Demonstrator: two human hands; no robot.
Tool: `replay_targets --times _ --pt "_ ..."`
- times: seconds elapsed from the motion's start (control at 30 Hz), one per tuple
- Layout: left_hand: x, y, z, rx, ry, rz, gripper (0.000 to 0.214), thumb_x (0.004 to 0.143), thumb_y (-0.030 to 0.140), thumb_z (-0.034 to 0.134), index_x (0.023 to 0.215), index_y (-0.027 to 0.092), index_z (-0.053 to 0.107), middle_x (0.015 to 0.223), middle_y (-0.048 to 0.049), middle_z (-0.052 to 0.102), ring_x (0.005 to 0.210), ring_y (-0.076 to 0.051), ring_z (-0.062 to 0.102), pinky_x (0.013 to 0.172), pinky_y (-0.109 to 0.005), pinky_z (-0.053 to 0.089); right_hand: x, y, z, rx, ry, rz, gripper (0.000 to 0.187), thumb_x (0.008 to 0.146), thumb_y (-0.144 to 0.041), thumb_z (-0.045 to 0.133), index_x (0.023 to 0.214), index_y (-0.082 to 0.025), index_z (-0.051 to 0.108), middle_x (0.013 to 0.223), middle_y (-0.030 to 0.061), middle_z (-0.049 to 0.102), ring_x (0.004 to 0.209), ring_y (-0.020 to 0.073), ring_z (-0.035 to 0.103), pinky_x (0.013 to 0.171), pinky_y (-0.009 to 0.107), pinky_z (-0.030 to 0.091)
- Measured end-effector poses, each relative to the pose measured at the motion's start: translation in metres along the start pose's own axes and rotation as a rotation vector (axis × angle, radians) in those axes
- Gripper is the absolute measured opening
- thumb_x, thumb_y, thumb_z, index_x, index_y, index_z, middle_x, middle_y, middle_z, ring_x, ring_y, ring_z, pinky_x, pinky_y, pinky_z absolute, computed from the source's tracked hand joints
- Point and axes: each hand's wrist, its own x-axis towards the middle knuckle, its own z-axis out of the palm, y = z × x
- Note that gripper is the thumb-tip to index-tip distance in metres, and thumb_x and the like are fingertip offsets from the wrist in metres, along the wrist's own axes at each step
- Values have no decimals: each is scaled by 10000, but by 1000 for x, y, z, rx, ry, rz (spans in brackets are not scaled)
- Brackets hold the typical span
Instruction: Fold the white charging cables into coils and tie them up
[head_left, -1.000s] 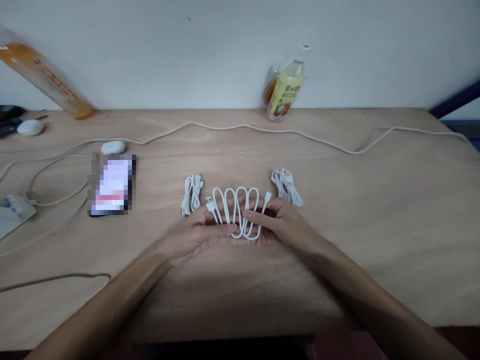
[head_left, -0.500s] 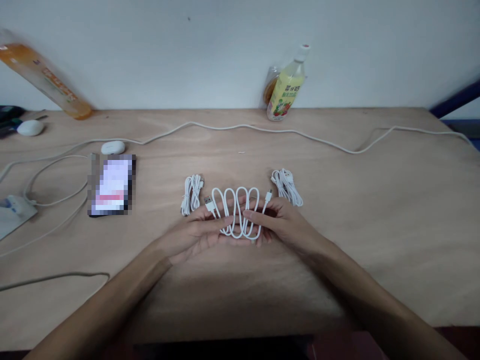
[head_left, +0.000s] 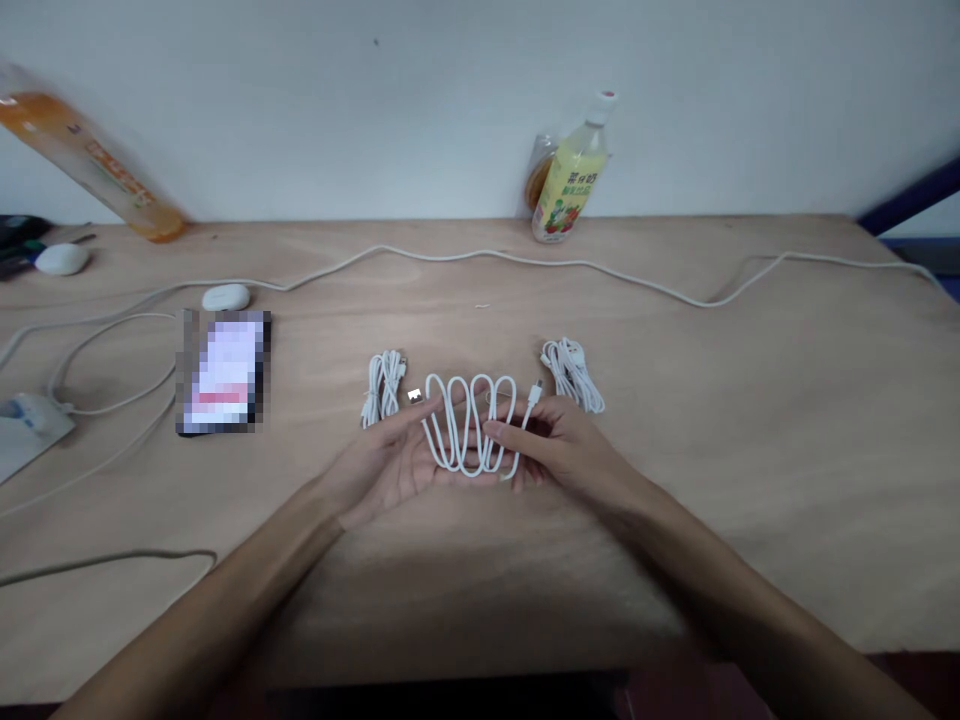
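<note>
A white USB cable (head_left: 482, 377) is folded into several side-by-side loops between my two hands, above the table. My right hand (head_left: 574, 440) pinches the loops with its thumb on top and fingers beneath. Under the left part of the loops lie the fingers of my left hand (head_left: 382, 465), its thumb raised toward the cable's USB-A plug (head_left: 415, 397). The smaller plug (head_left: 535, 392) sticks up at the right end. Beyond my hands, one tied white cable bundle (head_left: 384, 385) lies left and another cable bundle (head_left: 574, 375) right.
A phone (head_left: 225, 370) and a white earbud case (head_left: 226, 297) lie left on the wooden table (head_left: 750, 450). A long white cord (head_left: 480, 254) crosses the back. By the wall stand a yellow-green drink bottle (head_left: 571, 180) and an orange bottle (head_left: 97, 165).
My left thumb has lifted off the middle of the loops and moved up and left toward the USB-A plug. My right hand keeps its pinch, almost still.
</note>
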Motion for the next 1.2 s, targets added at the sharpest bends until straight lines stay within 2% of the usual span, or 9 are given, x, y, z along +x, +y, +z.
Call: replay_targets --times 0.13,0.3,0.4,0.5,0.67,0.8,0.9,1.07,1.2 --pt "-1 2 0 -28 -48 30 536 1126 497 551 1511 144 671 1480 -213 736 1393 -381 705 1208 -552 539 0 0 2 18 33 5 324 945 -537 795 894 -217 789 646 -33 667 468 108 577 452 244 476" --pt "-2 4 -2 -20 -33 29 622 1114 590 512 1421 94 729 1452 -238 746 1435 -405 665 1203 -559 540 0 -1 3 37 83 -25 237 941 -460 796 964 -225 807 629 -43 671 426 105 563 424 243 435" --pt "-3 3 0 24 7 55 483 1111 448 589 1417 103 730 1432 -223 762 1423 -378 680 1214 -533 539 0 0 1 16 116 -12 252 933 -468 801 959 -217 810 644 -25 694 437 113 586 421 244 417" --pt "-3 -1 3 72 126 85 340 1110 259 614 1388 116 746 1373 -209 797 1343 -335 740 1208 -504 553 0 2 0 2 150 17 276 931 -482 805 914 -206 805 645 -8 700 463 122 593 446 253 437" --pt "-2 -6 5 131 275 124 230 1083 243 689 1214 108 822 1230 -195 851 1180 -311 814 1117 -477 625 -1 4 -1 -64 202 -30 302 956 -503 795 884 -210 807 677 2 704 571 146 593 561 289 497" --pt "-2 -6 3 168 247 117 192 1053 256 742 1120 106 842 1144 -180 871 1116 -313 833 1106 -517 629 0 2 0 -71 168 -104 282 958 -498 784 924 -222 829 877 32 803 782 196 703 776 358 580" --pt "-1 -6 0 164 233 123 212 1049 252 733 1176 117 837 1171 -183 868 1148 -332 828 1095 -542 633 0 1 0 -27 160 -116 242 969 -465 770 976 -233 838 973 43 829 904 220 743 886 391 589" --pt "-2 -4 -1 201 244 118 253 1034 225 719 1231 108 827 1211 -201 857 1165 -341 822 1050 -517 658 -1 1 -2 -69 174 -70 263 969 -475 762 941 -219 817 849 40 762 769 191 680 656 309 535" --pt "-4 -3 4 261 237 107 248 983 259 807 1185 119 845 1227 -181 856 1155 -323 818 1026 -485 667 -1 1 -4 -81 171 -41 310 964 -492 755 857 -201 772 786 31 712 673 161 622 579 287 507"
